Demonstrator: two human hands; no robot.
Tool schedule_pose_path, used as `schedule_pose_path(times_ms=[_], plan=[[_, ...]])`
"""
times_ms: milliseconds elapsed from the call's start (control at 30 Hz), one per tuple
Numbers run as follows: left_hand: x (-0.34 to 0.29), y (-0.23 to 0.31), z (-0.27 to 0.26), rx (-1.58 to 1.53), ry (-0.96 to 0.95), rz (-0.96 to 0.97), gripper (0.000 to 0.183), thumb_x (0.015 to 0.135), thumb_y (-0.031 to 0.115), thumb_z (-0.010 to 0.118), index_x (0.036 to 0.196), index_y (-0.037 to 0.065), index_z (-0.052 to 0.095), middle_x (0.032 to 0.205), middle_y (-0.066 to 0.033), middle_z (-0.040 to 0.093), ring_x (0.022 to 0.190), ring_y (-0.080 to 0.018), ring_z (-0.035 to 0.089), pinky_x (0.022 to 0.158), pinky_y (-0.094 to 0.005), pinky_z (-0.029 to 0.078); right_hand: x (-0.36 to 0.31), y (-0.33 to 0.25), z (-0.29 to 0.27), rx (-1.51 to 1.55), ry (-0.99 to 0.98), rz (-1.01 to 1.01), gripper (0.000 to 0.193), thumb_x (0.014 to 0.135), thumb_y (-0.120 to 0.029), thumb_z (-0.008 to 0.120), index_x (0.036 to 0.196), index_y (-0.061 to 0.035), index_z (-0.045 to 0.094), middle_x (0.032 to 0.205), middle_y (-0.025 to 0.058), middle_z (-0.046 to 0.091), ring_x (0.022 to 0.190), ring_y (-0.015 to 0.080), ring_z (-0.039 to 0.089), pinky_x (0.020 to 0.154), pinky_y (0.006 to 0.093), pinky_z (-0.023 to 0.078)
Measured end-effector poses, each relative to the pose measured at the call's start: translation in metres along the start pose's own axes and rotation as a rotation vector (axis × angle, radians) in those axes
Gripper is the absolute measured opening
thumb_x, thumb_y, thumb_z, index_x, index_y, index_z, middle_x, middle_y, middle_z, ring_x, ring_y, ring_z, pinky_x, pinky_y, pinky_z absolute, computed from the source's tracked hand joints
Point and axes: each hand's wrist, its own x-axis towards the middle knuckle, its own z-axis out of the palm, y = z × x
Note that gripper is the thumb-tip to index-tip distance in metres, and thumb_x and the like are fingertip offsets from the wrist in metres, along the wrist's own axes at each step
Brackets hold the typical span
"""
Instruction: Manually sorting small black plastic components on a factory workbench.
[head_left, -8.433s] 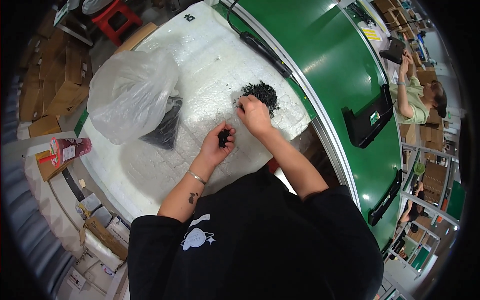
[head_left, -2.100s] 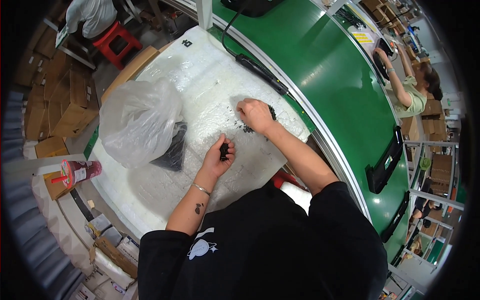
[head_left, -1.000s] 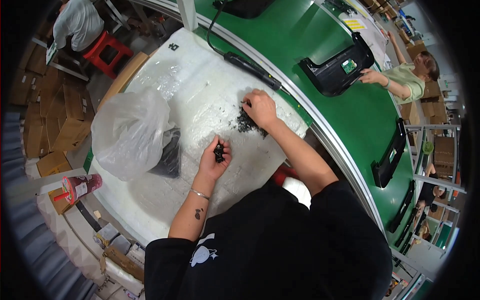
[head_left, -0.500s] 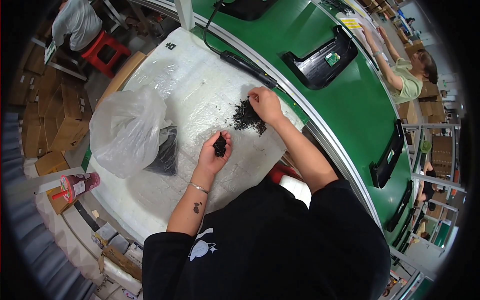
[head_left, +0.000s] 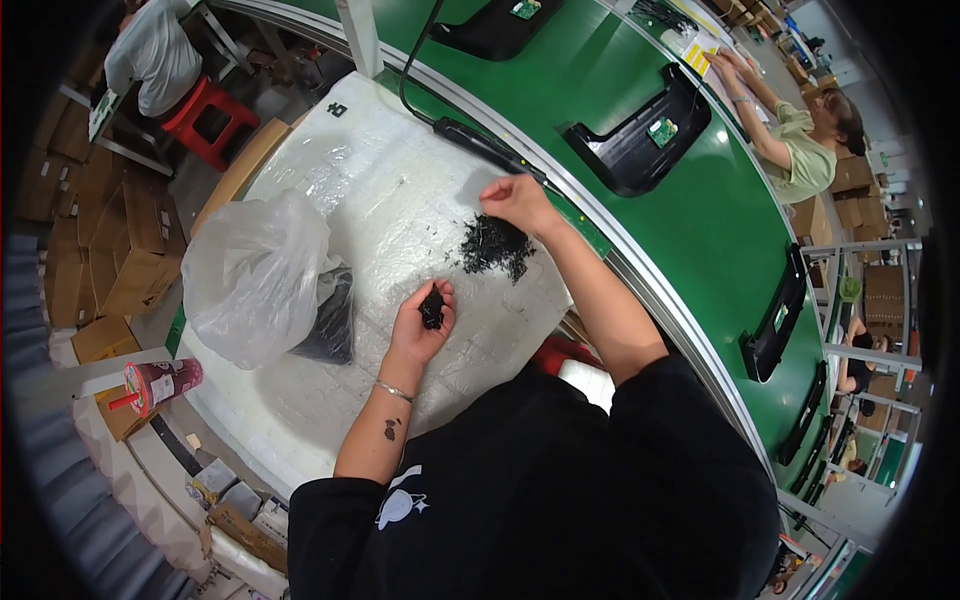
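Observation:
My left hand is cupped, palm up, over the white wrapped work surface. Its fingers curl round a clump of small black pieces, too fine for me to tell their kind. Ahead and to the right lies a loose pile of the same black pieces, with stray ones scattered at its left. At the pile's far edge is my right hand, thumb and fingertips pinched together. Whatever sits between those fingertips is too small to make out.
A crumpled clear plastic bag stands left, beside a dark-filled bag. A black corded tool lies along the far edge. Black housings rest on the green conveyor. A cup is at left; a co-worker sits across.
My right hand has drawn slightly left and away from the pile, its fingertips now clear of the black pieces. The left hand keeps its clump. The whole view has shifted a little.

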Motion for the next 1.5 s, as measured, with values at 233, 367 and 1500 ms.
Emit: schedule_pose_path(times_ms=[233,367,1500], plan=[[0.010,-0.012,0.011,0.121,0.089,0.178,0.022,0.090,0.018,0.052,0.102,0.000,0.056,0.097,-0.0110,0.060,0.085,-0.0215,0.060,0.074,-0.0322,0.055,-0.084,-0.059,0.042,-0.093,-0.285,-0.202,0.016,0.074,-0.006,0.069,0.088,0.0003,0.065,0.077,0.0040,0.065,0.071,0.0084,0.059,0.068,0.0252,0.049],[0.018,-0.004,0.012,0.019,0.034,0.053,0.017,0.091,0.020,0.051,0.091,0.003,0.054,0.090,-0.0078,0.057,0.075,-0.0165,0.056,0.061,-0.0255,0.051,-0.044,-0.015,0.015,-0.393,0.203,-0.211,0.014,0.076,-0.005,0.061,0.088,-0.0037,0.067,0.083,0.0132,0.066,0.071,0.0221,0.064,0.067,0.0316,0.051],[0.000,-0.020,0.008,0.047,0.042,-0.024,0.017,0.091,0.020,0.051,0.083,0.005,0.051,0.079,-0.0039,0.050,0.065,-0.0105,0.048,0.051,-0.0190,0.045,-0.040,-0.013,-0.027,0.588,-0.207,0.275,0.017,0.085,-0.005,0.060,0.101,0.0010,0.060,0.090,0.0051,0.061,0.081,0.0130,0.061,0.075,0.0232,0.054]])
